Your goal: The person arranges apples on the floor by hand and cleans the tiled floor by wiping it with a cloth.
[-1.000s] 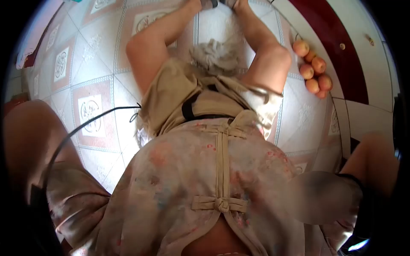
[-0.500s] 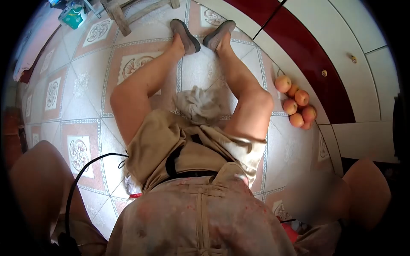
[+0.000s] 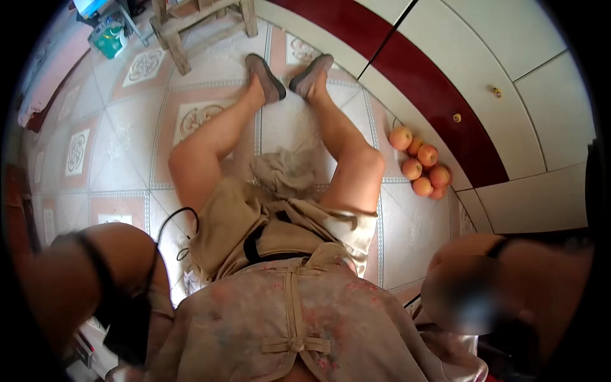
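Observation:
At the lower left, a bare, bent arm with a black strap (image 3: 95, 258) is smeared by motion. A dark object hangs beside it; the fingers of my left hand cannot be made out. At the lower right, another bare arm (image 3: 541, 274) with a black strap is partly covered by a round blurred patch, and my right hand's fingers do not show. Between the arms are my floral top (image 3: 229, 312) and tan shorts (image 3: 223, 223). A crumpled greyish cloth (image 3: 286, 172) lies on the floor between my legs. No held thing is visible.
Several round orange-red fruits (image 3: 412, 169) lie on the tiled floor (image 3: 414, 235) beside a white and dark red cabinet (image 3: 522, 140). A wooden stool (image 3: 175, 44) and a green container (image 3: 109, 39) stand at the upper left. A black cord curves near the shorts.
The camera view has shifted, bringing more of the cabinet and stool into frame. Both arms have moved inward, and their black straps now show. The fruits and cloth lie as before.

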The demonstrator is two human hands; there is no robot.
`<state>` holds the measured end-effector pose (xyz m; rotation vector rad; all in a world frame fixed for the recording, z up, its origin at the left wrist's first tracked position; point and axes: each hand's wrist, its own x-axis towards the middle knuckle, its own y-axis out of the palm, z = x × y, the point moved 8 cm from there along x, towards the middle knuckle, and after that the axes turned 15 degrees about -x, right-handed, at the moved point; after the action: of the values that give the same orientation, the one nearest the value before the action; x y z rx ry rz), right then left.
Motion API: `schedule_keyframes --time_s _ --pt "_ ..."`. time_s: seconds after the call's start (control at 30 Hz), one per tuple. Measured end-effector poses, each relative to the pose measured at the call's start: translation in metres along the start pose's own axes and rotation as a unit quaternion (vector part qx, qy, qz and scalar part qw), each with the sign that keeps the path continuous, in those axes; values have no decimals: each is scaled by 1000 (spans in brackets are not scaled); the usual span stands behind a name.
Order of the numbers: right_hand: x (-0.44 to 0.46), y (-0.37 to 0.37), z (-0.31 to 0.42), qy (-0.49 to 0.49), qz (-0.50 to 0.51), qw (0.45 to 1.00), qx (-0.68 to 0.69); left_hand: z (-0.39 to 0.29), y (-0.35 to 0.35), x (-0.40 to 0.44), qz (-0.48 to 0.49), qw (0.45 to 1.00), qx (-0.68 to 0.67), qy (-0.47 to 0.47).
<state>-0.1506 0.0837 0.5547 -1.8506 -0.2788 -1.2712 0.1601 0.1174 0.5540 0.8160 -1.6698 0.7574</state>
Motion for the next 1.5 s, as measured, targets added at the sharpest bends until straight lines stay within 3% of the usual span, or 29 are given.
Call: schedule_keyframes --time_s 0.1,0.17,0.2,0.23,0.27,0.3,0.37,0.4,0.43,0.47,0.53,0.6,0.67,0.73,0.83,0.9,1.07,1.17,1.2,1.3,1.33,1.5 --pt "33 48 -27 72 -39 995 -59 44 -52 -1 -126 991 47 -29" --pt "31 143 -44 127 80 988 -27 105 -91 -26 -231 962 80 -125" --pt "11 205 -45 213 89 921 314 149 -108 -59 -280 930 92 -219" --pt "-31 251 -47 254 198 921 221 193 -118 -106 -317 884 103 -327" --pt "-66 273 -35 340 305 856 244 229 -115 -169 -347 794 98 -489" --pt "-117 311 -42 361 343 838 221 261 -122 -217 -214 790 250 -517" --pt "-164 340 -38 255 307 884 243 276 -98 -300 -189 771 240 -558" --pt "-185 355 -35 302 366 847 239 283 -90 -349 -212 755 176 -596" --pt "-209 370 -24 351 425 801 235 288 -87 -387 -163 703 192 -665" --pt "-227 383 -15 340 434 803 226 288 -82 -419 -109 643 207 -729" --pt "-269 419 1 313 470 805 182 274 -72 -451 -98 642 261 -714" --pt "-316 442 23 299 532 777 157 293 -63 -527 -10 635 134 -761" --pt "-340 447 42 320 552 753 161 285 -51 -540 -23 614 98 -783" --pt "-359 443 57 364 530 750 157 254 -29 -499 -132 580 153 -789" --pt "-338 425 78 221 537 804 131 253 -5 -498 17 587 191 -786" --pt "-314 395 82 236 545 801 77 241 8 -483 25 571 259 -778" --pt "-347 412 60 224 579 784 26 285 7 -495 67 525 231 -816" --pt "-363 413 12 250 545 796 -79 328 13 -476 66 612 220 -757" --pt "-374 421 -9 313 601 735 -12 340 14 -451 80 602 235 -758" --pt "-359 421 -44 314 555 769 -43 382 7 -457 103 585 254 -763" --pt "-368 429 -51 371 551 748 -7 393 3 -459 100 591 248 -761" --pt "-355 479 -80 339 492 798 -72 437 -40 -446 73 593 267 -756"
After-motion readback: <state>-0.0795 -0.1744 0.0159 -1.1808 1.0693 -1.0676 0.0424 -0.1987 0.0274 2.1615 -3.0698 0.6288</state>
